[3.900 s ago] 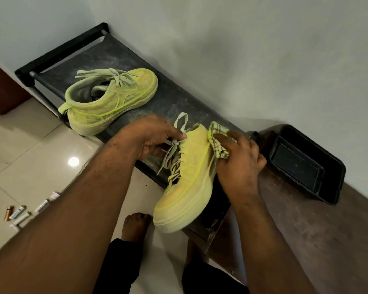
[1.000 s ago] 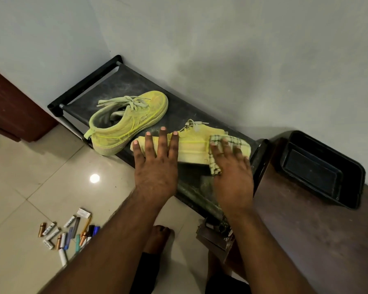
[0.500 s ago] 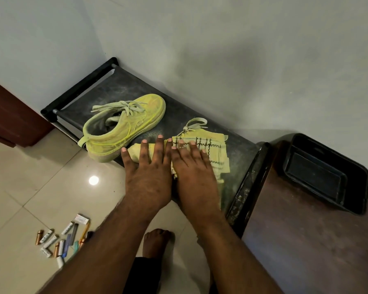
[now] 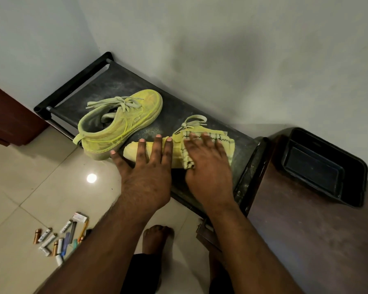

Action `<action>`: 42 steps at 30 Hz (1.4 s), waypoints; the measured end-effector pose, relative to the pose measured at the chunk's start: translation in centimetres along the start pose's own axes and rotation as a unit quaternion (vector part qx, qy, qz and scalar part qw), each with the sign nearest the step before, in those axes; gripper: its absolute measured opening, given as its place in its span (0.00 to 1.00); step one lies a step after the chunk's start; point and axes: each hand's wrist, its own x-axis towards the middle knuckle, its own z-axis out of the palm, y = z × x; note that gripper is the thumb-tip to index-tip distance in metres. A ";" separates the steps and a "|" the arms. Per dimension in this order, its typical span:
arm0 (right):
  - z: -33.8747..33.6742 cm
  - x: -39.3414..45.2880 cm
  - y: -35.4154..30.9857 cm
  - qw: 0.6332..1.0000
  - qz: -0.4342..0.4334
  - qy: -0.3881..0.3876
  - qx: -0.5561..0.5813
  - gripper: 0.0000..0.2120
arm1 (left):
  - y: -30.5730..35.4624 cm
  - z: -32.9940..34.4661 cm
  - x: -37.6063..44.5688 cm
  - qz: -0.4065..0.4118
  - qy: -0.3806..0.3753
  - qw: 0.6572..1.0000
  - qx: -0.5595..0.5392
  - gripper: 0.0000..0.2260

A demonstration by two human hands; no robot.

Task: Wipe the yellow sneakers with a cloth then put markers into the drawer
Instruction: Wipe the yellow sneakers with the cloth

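Nearest to me, down on the tiled floor [image 4: 30, 170] at my left, lie the markers [image 4: 60, 238], a loose scatter mixed with what look like small batteries, well apart from both hands and not yet touched. The drawer I cannot make out from here.

Up from there, my left hand [image 4: 146, 172] lies flat with its fingers [image 4: 141, 149] straight and spread, gripping nothing; the fingertips rest on the near sneaker [image 4: 157, 153], which lies on the dusty black shoe rack [image 4: 106, 90]. Just to its right, my right hand [image 4: 208, 166] is also flat, its straight fingers pressing the checked cloth [image 4: 227, 143] down onto that same sneaker; whether any finger curls under the cloth's edge I cannot tell, as the hand is a little blurred.

What matters for the stroke: the sneaker's long axis runs left to right across me, toe end showing out past my left fingertips, the laces [image 4: 193, 122] sticking out beyond the cloth on the far side. So I judge the wipe should travel along that axis, right hand sliding the cloth while the left pins the shoe against skidding on the rack.

Farther off, behind and to the left, the second sneaker [image 4: 123, 122] stands upright, close to the first. Against the wall [image 4: 242, 49] on the right sits a black tray [image 4: 359, 177] on a dark wooden worktop [image 4: 306, 240].
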 end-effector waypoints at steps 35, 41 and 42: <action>3.5 -1.1 -7.6 0.990 -0.127 0.051 0.035 0.26 | -6.5 -5.0 0.7 -0.070 -0.001 0.988 -0.138 0.26; 3.0 -0.2 -5.5 0.994 -0.067 0.080 0.029 0.25 | -7.1 -4.5 0.5 -0.052 -0.033 0.985 -0.162 0.32; 2.6 -0.1 -4.7 0.994 -0.037 0.097 0.020 0.26 | -7.0 -4.5 0.5 -0.056 -0.036 0.984 -0.165 0.34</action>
